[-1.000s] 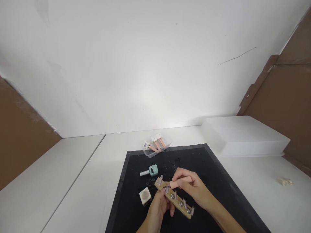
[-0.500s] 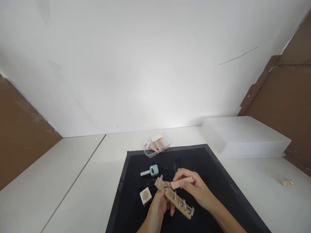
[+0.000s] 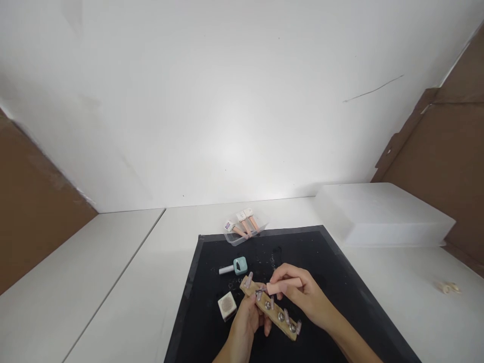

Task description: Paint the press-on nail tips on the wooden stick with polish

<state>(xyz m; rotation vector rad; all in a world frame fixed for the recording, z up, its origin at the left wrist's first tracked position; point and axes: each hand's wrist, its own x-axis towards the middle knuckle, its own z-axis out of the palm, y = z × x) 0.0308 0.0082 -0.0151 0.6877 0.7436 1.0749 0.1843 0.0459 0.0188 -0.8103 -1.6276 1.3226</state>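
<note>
Wooden bar [image 3: 273, 311] with a row of pale fake nails and round metal studs sits slanted above the black mat [image 3: 333, 267], low in the middle of the view. The left hand [image 3: 245, 323] grips it from below near its upper end, fingers curled tight around the wood. The right hand [image 3: 304, 297] pinches a small pink block [image 3: 277, 288] between thumb and fingers, fingers narrow and closed on it. The block's left end touches the bar at the 2nd nail from the top.

Just left of the bar, a small square box [image 3: 227, 305] with a round patterned top rests on the mat. Above it a teal bottle [image 3: 236, 266] lies on its side, its pale cap pointing left. At the mat's far edge stands a clear tray [image 3: 242, 233] holding 3 slim pink bottles. A white box [image 3: 381, 214] stands on the white table [image 3: 124, 282] to the right, and small pale bits [image 3: 448, 288] lie well apart near the right edge.
</note>
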